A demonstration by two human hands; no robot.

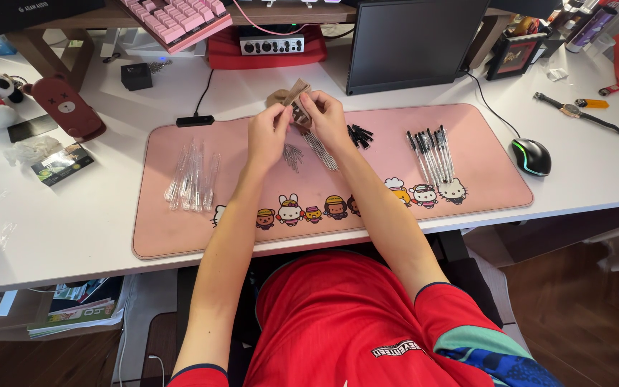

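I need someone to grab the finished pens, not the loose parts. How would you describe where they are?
Start at the pink desk mat with cartoon figures along its front edge. On its right end, just left of the black mouse, lies a row of pens. Unlike the clear empty tubes at the mat's left end, these have black caps and tips.

Smooth white worktop (73, 222) under a matt pink cloth desk mat (180, 236); clear glossy plastic pen barrels (192, 179); a brown paper packet (289, 97); glossy black plastic mouse (531, 156).

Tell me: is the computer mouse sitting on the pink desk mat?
No, the computer mouse rests on the white desk, just off the right edge of the pink desk mat.
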